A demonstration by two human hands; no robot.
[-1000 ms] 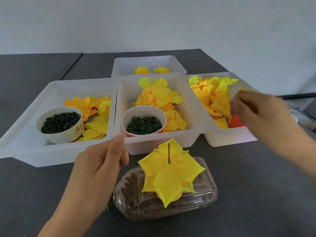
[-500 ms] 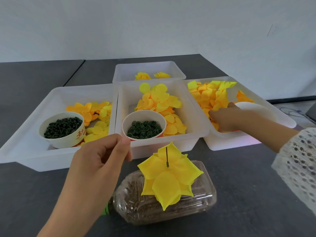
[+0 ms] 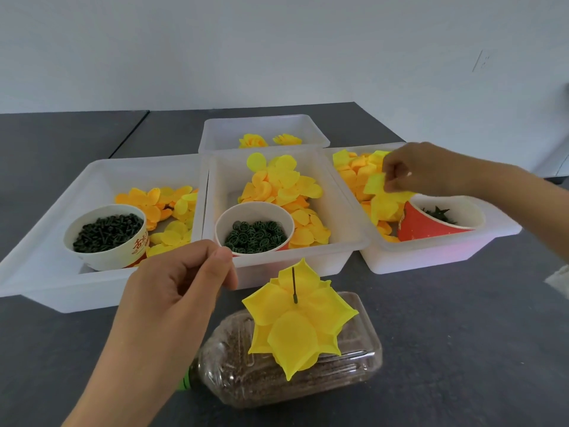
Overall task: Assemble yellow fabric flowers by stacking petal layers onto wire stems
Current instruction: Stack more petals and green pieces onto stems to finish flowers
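Yellow flower [image 3: 297, 322] on wire; right hand [image 3: 421, 169] pinches petal [image 3: 374, 184], left hand [image 3: 181, 291] curled, empty.

red characters on left paper bowl [image 3: 140, 245], unreadable

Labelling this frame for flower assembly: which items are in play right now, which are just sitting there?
In play:
right hand pinching a yellow petal over the right tray
half-built flower on its wire stem
left hand

Idle:
back tray
bowl of dark pegs
bowl of green rings
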